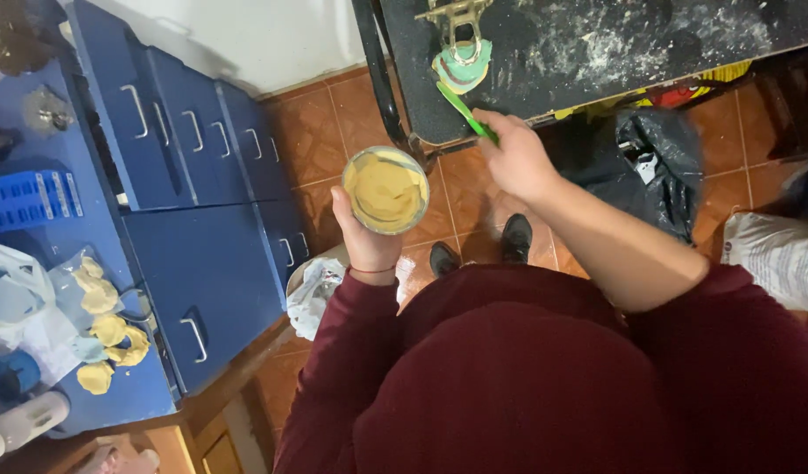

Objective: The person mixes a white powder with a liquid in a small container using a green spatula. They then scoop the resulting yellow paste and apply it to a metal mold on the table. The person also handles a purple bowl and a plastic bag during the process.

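Observation:
My left hand (pixel 362 241) holds a clear round container (pixel 386 190) of pale yellow paste from below, at waist height. My right hand (pixel 514 156) grips a green spatula (pixel 464 110) whose tip reaches up onto a dark worktop (pixel 597 44). The spatula's tip meets a small round piece (pixel 463 67) with a green rim and yellow filling, lying under a metal press-like fitting (pixel 455 19). I wear a dark red sweater, and my black shoes show on the tiled floor between my arms.
A blue cabinet with drawers (pixel 193 175) stands at my left; its top carries several yellow dough pieces (pixel 106 325), a blue tray (pixel 27 197) and plastic bags. A black bag (pixel 658 167) and a white sack (pixel 781 254) lie on the floor at right. A crumpled bag (pixel 314 294) lies by my feet.

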